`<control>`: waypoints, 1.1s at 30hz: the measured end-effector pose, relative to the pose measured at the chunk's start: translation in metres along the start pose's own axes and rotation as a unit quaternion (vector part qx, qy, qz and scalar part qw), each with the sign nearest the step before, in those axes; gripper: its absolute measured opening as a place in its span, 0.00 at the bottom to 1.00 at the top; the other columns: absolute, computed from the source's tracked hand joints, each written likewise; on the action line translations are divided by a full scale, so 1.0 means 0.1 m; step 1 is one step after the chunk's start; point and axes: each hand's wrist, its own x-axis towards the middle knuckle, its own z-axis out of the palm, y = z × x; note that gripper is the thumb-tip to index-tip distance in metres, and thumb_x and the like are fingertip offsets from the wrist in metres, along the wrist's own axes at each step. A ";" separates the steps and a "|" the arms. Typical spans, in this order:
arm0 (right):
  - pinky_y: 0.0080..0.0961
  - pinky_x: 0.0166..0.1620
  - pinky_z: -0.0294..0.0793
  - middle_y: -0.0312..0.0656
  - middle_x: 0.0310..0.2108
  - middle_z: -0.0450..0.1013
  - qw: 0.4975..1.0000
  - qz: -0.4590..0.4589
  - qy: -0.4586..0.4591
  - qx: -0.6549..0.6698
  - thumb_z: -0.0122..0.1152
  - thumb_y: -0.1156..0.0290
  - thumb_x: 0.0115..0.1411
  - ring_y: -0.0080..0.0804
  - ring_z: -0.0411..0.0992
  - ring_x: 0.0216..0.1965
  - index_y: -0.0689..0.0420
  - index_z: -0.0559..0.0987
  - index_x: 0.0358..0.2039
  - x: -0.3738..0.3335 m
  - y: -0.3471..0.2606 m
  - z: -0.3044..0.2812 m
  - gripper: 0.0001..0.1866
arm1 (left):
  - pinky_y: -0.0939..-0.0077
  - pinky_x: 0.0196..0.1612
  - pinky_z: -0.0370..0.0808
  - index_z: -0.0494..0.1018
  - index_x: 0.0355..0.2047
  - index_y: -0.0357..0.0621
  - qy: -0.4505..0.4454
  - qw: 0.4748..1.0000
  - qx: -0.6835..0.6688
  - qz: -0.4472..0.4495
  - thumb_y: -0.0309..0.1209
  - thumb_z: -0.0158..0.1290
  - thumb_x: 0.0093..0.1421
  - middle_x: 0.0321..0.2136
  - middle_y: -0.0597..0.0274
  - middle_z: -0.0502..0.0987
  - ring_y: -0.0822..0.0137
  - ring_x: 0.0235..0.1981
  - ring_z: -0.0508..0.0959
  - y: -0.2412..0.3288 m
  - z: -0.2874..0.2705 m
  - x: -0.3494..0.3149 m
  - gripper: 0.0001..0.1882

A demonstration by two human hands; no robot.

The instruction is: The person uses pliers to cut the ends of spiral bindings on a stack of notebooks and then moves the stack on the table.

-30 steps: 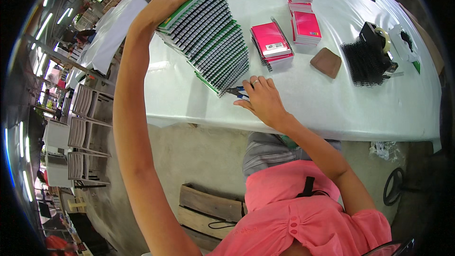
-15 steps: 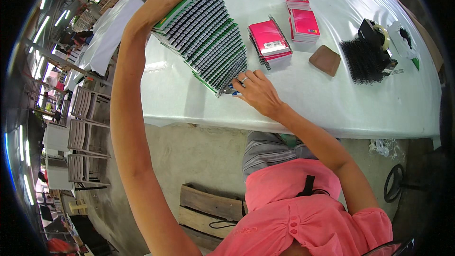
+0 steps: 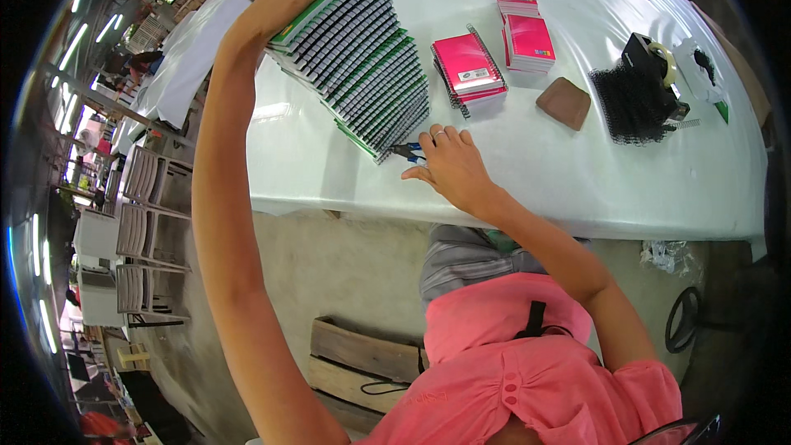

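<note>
A tall stack of green-covered spiral notebooks (image 3: 362, 66) leans on the table, its wire bindings facing me. My left hand (image 3: 288, 2) lies on the top cover with fingers stretched out; its thumb is hidden. In my right hand (image 3: 451, 163) is a pair of pliers (image 3: 407, 151) with dark jaws and blue handles. The jaws are at the bottom end of the stack, by the lowest bindings; whether they grip a wire is too small to tell. My right thumb sticks out to the left, apart from the other fingers.
Right of the stack lie pink spiral notebooks (image 3: 468, 66), with piles of pink books (image 3: 529, 39) behind them. Farther right are a brown pad (image 3: 564, 104), black spiral coils (image 3: 628, 103) and a tape dispenser (image 3: 655, 62). A wooden bench (image 3: 367, 350) stands below the table edge.
My right hand has shifted slightly right, and its thumb has spread away from the fingers, showing more of the pliers. My left hand stays on the stack.
</note>
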 end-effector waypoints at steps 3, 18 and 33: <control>0.30 0.44 0.62 0.44 0.38 0.68 0.993 -0.066 0.081 -0.052 0.63 0.53 0.50 0.36 0.65 0.41 0.58 0.74 0.38 0.00 0.04 0.04 0.22 | 0.73 0.58 0.60 0.64 0.59 0.59 0.005 1.000 -0.002 -0.016 0.57 0.44 0.59 0.55 0.60 0.69 0.62 0.55 0.68 -0.02 -0.02 -0.01 0.31; 0.27 0.43 0.62 0.39 0.39 0.69 0.985 -0.141 0.085 -0.053 0.64 0.55 0.48 0.30 0.64 0.40 0.55 0.74 0.38 0.10 0.09 0.21 0.21 | 0.74 0.58 0.60 0.65 0.59 0.55 -0.008 0.999 -0.020 0.036 0.56 0.44 0.60 0.54 0.59 0.69 0.63 0.55 0.68 -0.05 -0.03 -0.02 0.31; 0.35 0.33 0.74 0.44 0.23 0.73 0.867 0.177 -0.421 0.198 0.51 0.43 0.58 0.35 0.74 0.27 0.60 0.77 0.26 0.56 -0.02 -0.39 0.28 | 0.71 0.57 0.62 0.65 0.58 0.56 -0.011 1.000 -0.014 0.008 0.59 0.45 0.57 0.52 0.53 0.71 0.58 0.53 0.70 -0.08 -0.02 0.02 0.33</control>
